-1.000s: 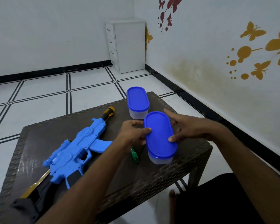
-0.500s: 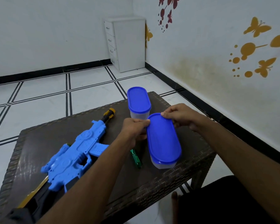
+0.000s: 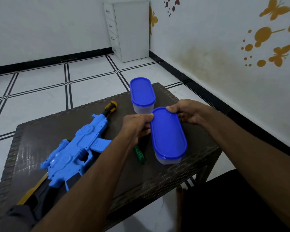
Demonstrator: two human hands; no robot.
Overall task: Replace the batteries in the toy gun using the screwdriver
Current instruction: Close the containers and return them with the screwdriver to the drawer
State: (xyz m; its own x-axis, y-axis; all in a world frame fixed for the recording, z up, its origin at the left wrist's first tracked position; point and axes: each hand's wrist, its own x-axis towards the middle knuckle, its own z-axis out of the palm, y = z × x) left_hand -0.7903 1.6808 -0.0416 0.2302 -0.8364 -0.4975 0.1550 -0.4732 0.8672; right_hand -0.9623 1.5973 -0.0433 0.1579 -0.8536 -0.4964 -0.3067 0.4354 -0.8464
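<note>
A blue toy gun (image 3: 74, 149) with a yellow-tipped black barrel lies diagonally on the left half of the dark wicker table (image 3: 182, 169). A green-handled screwdriver (image 3: 139, 154) lies beside it, partly under my left forearm. The near oval container with a blue lid (image 3: 168, 136) stands at the table's right front. My left hand (image 3: 136, 125) pinches the lid's far left rim. My right hand (image 3: 187, 111) grips the lid's far right end. What the container holds is hidden.
A second blue-lidded container (image 3: 142, 92) stands at the table's far edge, just behind my hands. A white drawer cabinet (image 3: 129, 29) stands in the room's corner. The wall with butterfly stickers runs close along the right. My dark-clothed knee (image 3: 224, 198) is by the table's right front corner.
Both hands slid from the lid's sides to its far end. The near container shifted slightly and its lid now looks tilted toward me.
</note>
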